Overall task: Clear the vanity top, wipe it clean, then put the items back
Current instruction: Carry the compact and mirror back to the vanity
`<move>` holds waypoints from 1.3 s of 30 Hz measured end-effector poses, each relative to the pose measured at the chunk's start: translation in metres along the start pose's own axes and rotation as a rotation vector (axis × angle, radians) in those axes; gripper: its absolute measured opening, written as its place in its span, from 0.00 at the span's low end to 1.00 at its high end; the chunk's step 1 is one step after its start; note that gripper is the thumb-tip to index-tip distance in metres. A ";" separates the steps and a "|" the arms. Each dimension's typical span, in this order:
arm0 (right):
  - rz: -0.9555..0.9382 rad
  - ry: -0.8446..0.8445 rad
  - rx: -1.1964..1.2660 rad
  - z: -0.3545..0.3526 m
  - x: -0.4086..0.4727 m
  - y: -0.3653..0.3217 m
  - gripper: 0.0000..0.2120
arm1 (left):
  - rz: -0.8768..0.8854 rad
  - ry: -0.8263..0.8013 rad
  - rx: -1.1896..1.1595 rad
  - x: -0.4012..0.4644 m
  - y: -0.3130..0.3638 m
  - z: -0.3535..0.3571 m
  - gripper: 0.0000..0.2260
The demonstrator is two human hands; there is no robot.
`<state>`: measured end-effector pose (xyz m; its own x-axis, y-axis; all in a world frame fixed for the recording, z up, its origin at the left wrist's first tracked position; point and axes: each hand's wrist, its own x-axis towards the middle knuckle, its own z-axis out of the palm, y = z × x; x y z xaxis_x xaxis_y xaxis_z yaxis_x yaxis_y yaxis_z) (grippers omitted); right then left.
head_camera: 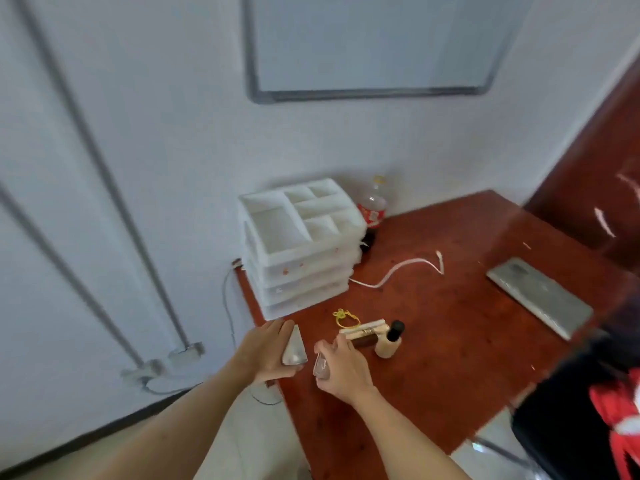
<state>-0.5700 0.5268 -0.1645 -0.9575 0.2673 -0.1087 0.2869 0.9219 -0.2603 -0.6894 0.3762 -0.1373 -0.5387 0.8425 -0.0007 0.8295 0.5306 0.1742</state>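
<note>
While each hand's grip closes on one, left cone (294,346) looks silvery, right bottle (321,365) clear.

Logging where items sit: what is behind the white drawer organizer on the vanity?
Behind the white drawer organizer, in the corner, stands a cola bottle with a red label. Its neck and label show; the organizer hides part of its lower side. A white cable emerges from that side.
</note>
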 end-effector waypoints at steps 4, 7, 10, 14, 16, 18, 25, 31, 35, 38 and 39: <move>-0.248 0.101 -0.066 -0.025 0.028 -0.057 0.22 | -0.359 0.138 -0.001 -0.051 -0.015 -0.041 0.30; -0.409 0.164 -0.039 -0.045 0.044 -0.123 0.23 | -0.561 0.264 0.020 -0.099 -0.035 -0.077 0.28; -0.588 0.200 -0.027 -0.063 0.053 -0.198 0.23 | -0.750 0.340 0.074 -0.157 -0.061 -0.114 0.27; -0.811 0.228 -0.003 -0.072 0.050 -0.312 0.23 | -0.975 0.385 0.187 -0.250 -0.095 -0.154 0.29; -0.916 0.234 0.019 -0.069 0.040 -0.376 0.23 | -1.079 0.376 0.242 -0.300 -0.112 -0.170 0.30; -1.025 0.249 0.059 -0.063 0.025 -0.442 0.23 | -1.182 0.383 0.280 -0.353 -0.129 -0.186 0.30; -1.277 0.228 0.174 -0.025 -0.040 -0.637 0.23 | -1.463 0.437 0.369 -0.543 -0.176 -0.221 0.30; -1.466 0.128 0.165 0.024 -0.103 -0.761 0.24 | -1.662 0.404 0.403 -0.666 -0.196 -0.216 0.30; -1.566 0.073 0.194 0.059 -0.129 -0.840 0.24 | -1.798 0.385 0.397 -0.730 -0.221 -0.215 0.32; -1.635 0.028 0.166 0.084 -0.141 -0.900 0.23 | -1.892 0.365 0.414 -0.772 -0.248 -0.213 0.29; -1.659 0.008 0.160 0.091 -0.144 -0.920 0.23 | -1.927 0.361 0.416 -0.784 -0.258 -0.213 0.29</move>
<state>-0.6928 -0.3852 0.0028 -0.2052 -0.9053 0.3720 -0.9739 0.1511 -0.1696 -0.5127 -0.4415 0.0284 -0.5525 -0.7785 0.2977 -0.8172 0.5763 -0.0094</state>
